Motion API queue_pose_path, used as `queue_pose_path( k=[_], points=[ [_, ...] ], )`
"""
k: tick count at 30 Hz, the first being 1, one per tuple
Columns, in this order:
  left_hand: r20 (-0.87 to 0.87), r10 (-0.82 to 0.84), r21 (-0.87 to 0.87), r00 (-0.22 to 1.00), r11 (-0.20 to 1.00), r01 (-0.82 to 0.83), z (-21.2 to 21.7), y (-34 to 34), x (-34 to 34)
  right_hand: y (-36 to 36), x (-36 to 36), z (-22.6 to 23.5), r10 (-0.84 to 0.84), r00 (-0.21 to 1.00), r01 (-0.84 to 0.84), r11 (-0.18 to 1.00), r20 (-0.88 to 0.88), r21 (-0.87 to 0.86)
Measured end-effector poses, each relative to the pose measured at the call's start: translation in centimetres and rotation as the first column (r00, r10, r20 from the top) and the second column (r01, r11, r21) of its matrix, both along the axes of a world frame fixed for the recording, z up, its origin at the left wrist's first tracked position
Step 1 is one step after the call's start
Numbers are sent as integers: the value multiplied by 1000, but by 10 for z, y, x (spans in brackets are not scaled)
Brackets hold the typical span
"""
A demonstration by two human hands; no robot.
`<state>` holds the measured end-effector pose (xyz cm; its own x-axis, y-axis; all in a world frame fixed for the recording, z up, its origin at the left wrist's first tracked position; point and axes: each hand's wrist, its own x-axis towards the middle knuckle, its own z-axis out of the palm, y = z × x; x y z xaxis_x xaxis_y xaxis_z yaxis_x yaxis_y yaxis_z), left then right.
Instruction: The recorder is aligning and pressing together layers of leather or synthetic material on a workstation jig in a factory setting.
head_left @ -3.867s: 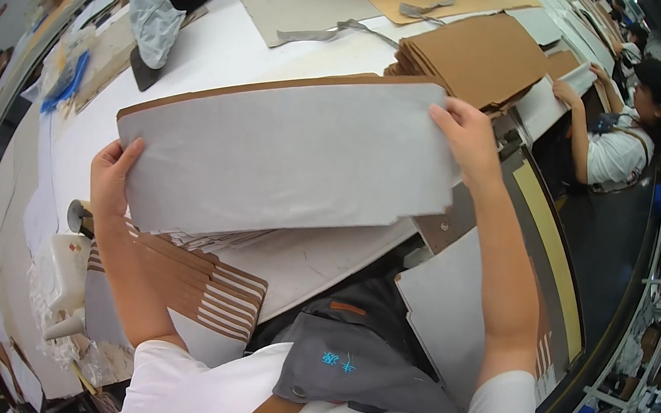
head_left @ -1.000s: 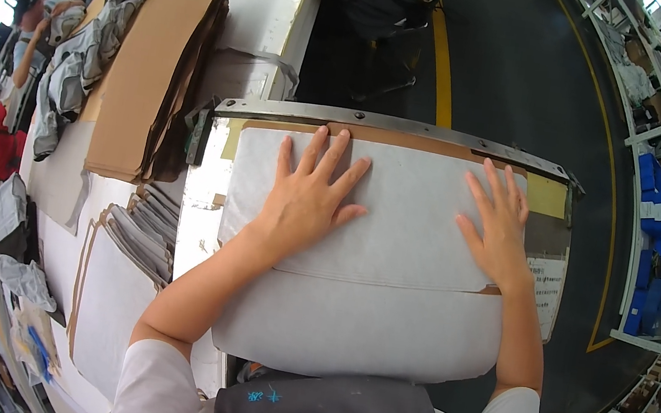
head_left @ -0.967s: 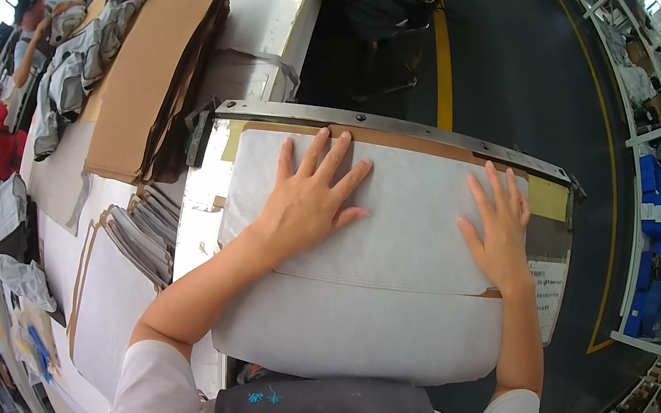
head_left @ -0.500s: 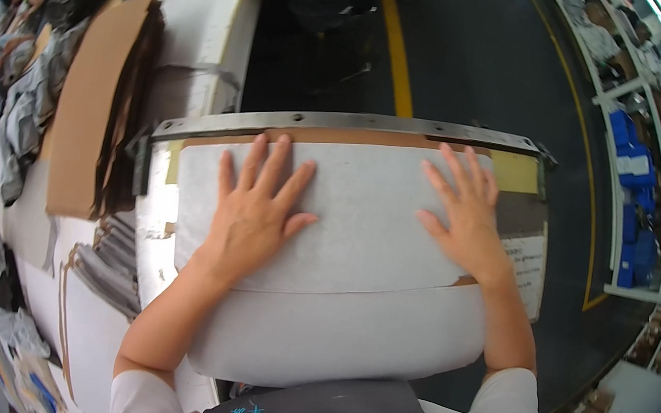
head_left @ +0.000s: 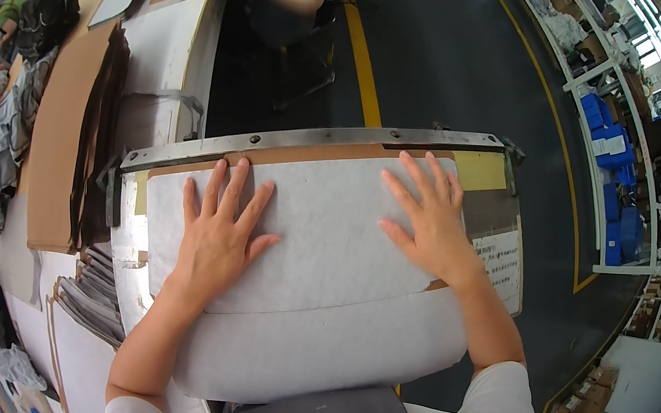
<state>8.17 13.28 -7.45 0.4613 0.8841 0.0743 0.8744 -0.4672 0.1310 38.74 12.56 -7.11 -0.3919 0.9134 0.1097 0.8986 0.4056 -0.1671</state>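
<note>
Your left hand (head_left: 217,233) and right hand (head_left: 429,216) lay flat, fingers spread wide, on the grey felt sheet (head_left: 312,280) atop the surface (head_left: 315,138) (holding nothing). It looked soft, light and floppy; the edges seemed best to grab.

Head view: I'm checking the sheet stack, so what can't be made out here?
- Under the grey felt sheet: the left hand and right hand lie flat on it, hiding what's beneath.
- Brown board: only an edge strip shows above the felt.
- Paper label: too small, partly behind the right wrist.
</note>
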Motion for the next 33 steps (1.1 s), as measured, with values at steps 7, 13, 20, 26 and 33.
queue_pose_path(
  k=[7, 13, 20, 26, 33],
  points=[
    [0, -5, -16, 1000, 1000, 5, 2, 1, 1, -1, 1, 3, -8, 1000, 8, 1000, 6, -18],
    [30, 38, -6, 999, 999, -37, -1, -3, -3, 3, -6, -2, 13, 1000, -14, 1000, -23, -22],
    [7, 150, 22, 989, 988, -150, 0, -8, 4, -2, 1, 6, 23, 1000, -23, 1000, 2, -9],
    [14, 142, 12, 990, 990, -142, -2, -6, 0, 0, -2, 5, -3, 1000, 3, 999, 8, -33],
    [35, 127, 11, 991, 992, -128, -3, -4, 1, -1, -2, 7, -17, 1000, 18, 999, 11, -35]
  ],
)
